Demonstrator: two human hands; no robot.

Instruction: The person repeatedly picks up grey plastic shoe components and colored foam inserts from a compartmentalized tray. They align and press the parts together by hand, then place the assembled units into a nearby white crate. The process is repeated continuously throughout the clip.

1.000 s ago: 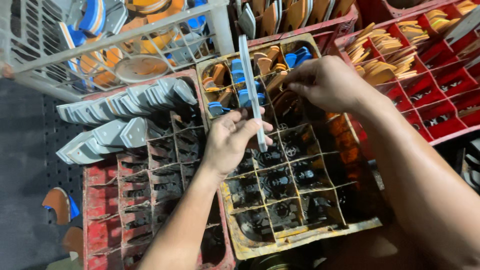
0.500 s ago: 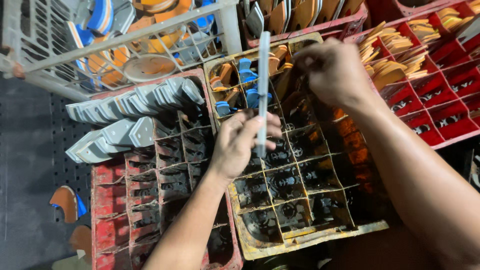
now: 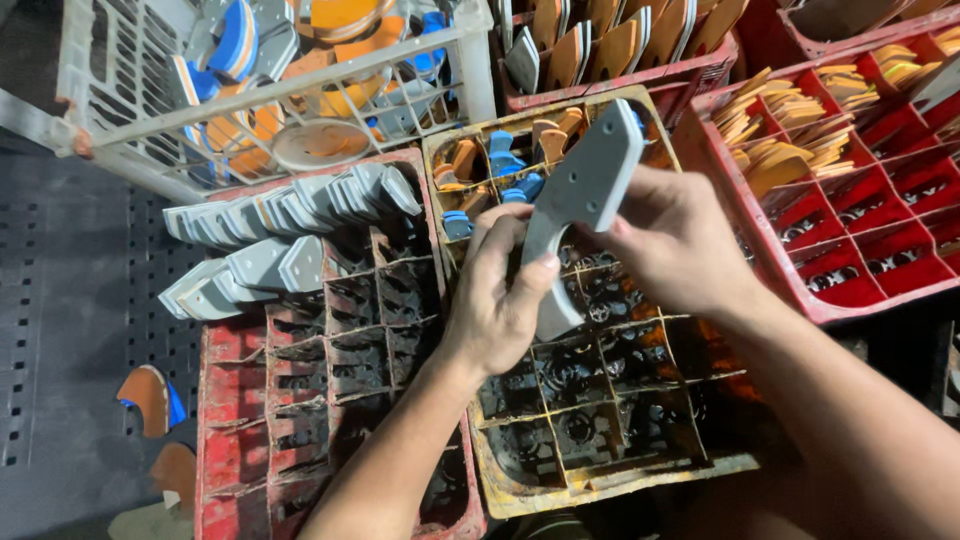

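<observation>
**A:** Both hands now grip one flat grey sole-shaped piece (image 3: 582, 205) above the yellow divided crate (image 3: 620, 470). What is new here?

**B:** A second ago the piece showed edge-on, a thin pale strip between the hands. It has since been turned so its broad face looks up at the camera.

**A:** And the hands themselves?

**B:** The left hand (image 3: 500, 300) pinches the lower, narrow end, thumb pressed along the face and fingers curled behind. The right hand (image 3: 675, 240) clamps the wider upper part from the side, fingers closed on its edge.

**A:** So it hangs in the air, in no compartment?

**B:** Yes, held clear of the crate's dark cells, with the whole face in plain view.

**A:** Beyond the hands?

**B:** To the left, a red divided crate (image 3: 225, 440) carries rows of similar grey pieces (image 3: 290, 225) standing on edge. To the right, another red crate (image 3: 860, 290) holds tan pieces (image 3: 790, 140). Farther back, a white lattice basket (image 3: 110, 100) is heaped with orange and blue soles (image 3: 330, 60).
</observation>
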